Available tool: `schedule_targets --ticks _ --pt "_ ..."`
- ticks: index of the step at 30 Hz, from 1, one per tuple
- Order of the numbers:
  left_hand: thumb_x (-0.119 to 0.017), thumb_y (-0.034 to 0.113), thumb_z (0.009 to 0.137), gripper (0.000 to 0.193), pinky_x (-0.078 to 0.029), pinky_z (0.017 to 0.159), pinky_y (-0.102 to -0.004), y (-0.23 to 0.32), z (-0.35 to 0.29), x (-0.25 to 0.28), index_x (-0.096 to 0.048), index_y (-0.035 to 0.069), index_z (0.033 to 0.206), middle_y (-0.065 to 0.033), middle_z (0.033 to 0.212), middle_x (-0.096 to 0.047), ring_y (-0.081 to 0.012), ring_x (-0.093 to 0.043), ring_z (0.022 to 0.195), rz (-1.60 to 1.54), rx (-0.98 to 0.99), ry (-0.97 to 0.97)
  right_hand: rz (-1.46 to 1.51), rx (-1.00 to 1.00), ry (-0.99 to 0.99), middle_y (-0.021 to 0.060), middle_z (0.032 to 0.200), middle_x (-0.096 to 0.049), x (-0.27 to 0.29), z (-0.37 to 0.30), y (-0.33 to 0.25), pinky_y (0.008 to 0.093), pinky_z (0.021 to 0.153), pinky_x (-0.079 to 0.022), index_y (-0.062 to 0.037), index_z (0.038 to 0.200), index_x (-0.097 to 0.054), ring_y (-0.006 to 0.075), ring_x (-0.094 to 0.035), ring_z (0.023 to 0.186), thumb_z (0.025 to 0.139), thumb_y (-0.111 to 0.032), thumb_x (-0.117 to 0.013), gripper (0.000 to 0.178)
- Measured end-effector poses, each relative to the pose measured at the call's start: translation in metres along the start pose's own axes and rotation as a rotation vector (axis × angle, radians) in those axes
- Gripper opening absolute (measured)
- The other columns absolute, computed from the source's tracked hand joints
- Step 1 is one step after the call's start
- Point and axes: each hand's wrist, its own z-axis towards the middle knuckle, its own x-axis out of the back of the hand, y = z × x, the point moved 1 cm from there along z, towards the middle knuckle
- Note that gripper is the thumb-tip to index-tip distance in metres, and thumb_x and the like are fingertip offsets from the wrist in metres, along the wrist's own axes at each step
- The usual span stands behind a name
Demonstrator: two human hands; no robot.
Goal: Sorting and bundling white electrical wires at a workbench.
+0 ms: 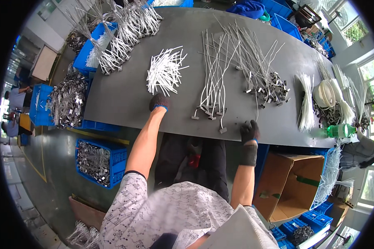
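Note:
My left hand [158,102], in a dark glove with a blue cuff, is at the near edge of a loose pile of short white tubes [166,70]. Its fingers look rounded together, but the glove hides whether they grip a tube. By the table's front edge my right hand [250,132], also in a dark glove, pinches the near end of a thin grey wire [257,108]. That wire runs back toward a heap of wires with small metal blocks [274,89]. Between my hands lies a spread group of wires with grey blocks [212,110] at their near ends.
Bundles of white-sleeved wires [131,29] cover the table's far left corner. White strands [306,103], a white tape-like roll [324,94] and a green bottle [340,131] are at the right. Below stand a cardboard box [278,178] and a filled blue crate [119,159]. Other people sit nearby.

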Motion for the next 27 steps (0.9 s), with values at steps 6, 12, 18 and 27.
schedule_targets --ticks 6,12,18,27 --pt "-0.065 0.035 0.089 0.034 -0.052 0.048 -0.0362 -0.009 -0.02 -0.026 -0.068 0.007 0.07 -0.0074 0.062 -0.067 -0.0199 -0.065 0.051 -0.758 0.109 -0.228 -0.6 0.478 -0.294 0.007 0.082 -0.065 0.054 -0.046 -0.006 0.0313 0.075 -0.055 0.0015 0.108 -0.062 0.0215 -0.068 0.084 0.093 -0.025 -0.065 0.031" --pt "-0.073 0.021 0.091 0.01 -0.05 0.048 -0.0263 -0.008 -0.081 -0.036 -0.069 0.012 0.087 -0.0011 0.073 -0.069 -0.0124 -0.066 0.061 -1.47 0.243 -0.48 -1.08 0.877 -0.233 0.0147 0.096 -0.067 0.102 -0.085 -0.009 0.0337 0.084 -0.053 0.0032 0.105 -0.061 0.0246 -0.066 0.094 0.094 -0.017 -0.064 0.023" --pt "-0.07 0.014 0.094 0.008 -0.055 0.056 -0.027 0.022 -0.107 -0.015 -0.067 0.008 0.099 -0.0036 0.081 -0.069 -0.0132 -0.066 0.067 -1.723 0.182 -0.591 -1.7 0.207 0.032 0.0241 0.107 -0.067 0.208 -0.149 0.052 0.0463 0.083 -0.055 -0.0065 0.108 -0.065 0.0441 -0.066 0.101 0.093 -0.012 -0.057 0.017" --pt "-0.07 0.011 0.095 0.012 -0.063 0.078 -0.0369 0.142 -0.173 -0.048 -0.063 0.003 0.099 -0.0103 0.096 -0.068 -0.0222 -0.07 0.084 -1.766 0.002 -0.843 -1.543 0.318 -0.372 0.021 0.105 -0.068 0.224 -0.223 0.078 0.0524 0.082 -0.055 -0.012 0.11 -0.067 0.0442 -0.067 0.099 0.088 -0.01 -0.054 0.025"
